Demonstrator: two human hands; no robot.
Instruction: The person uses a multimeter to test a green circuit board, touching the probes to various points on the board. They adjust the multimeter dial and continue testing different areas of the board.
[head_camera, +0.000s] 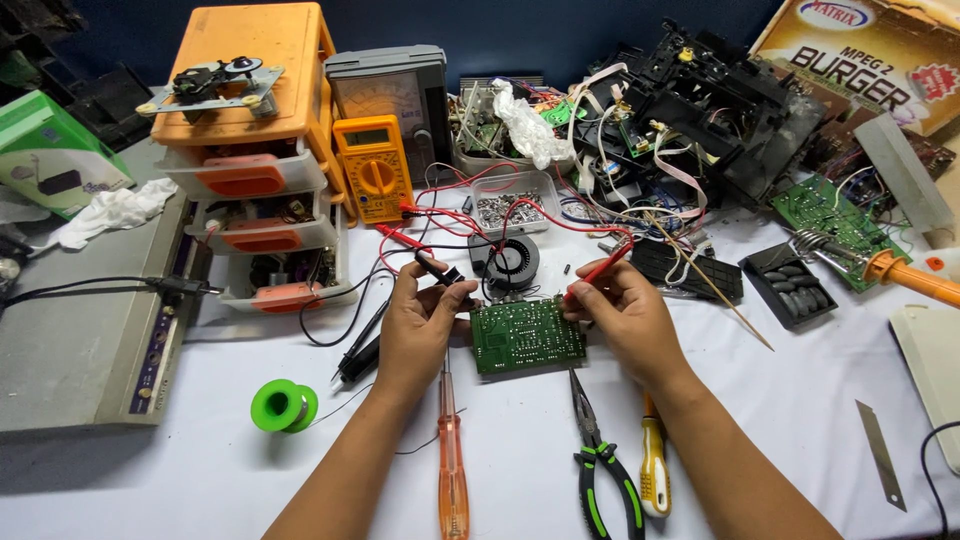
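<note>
White bench (780, 400), cluttered w/ parts. My left hand (420, 325) closed on black probe (440, 268), right hand (625, 315) pinching red probe (598, 270). Green PCB (527, 335) sits btwn both hands, touching them. Best keep tips steady on pads, no slipping. Pliers (603, 460) just below right.

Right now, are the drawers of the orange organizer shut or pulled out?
All three drawers of the orange organizer look shut: their fronts sit level with one another, none sticking out. Parts show through the clear lower drawers.
</note>
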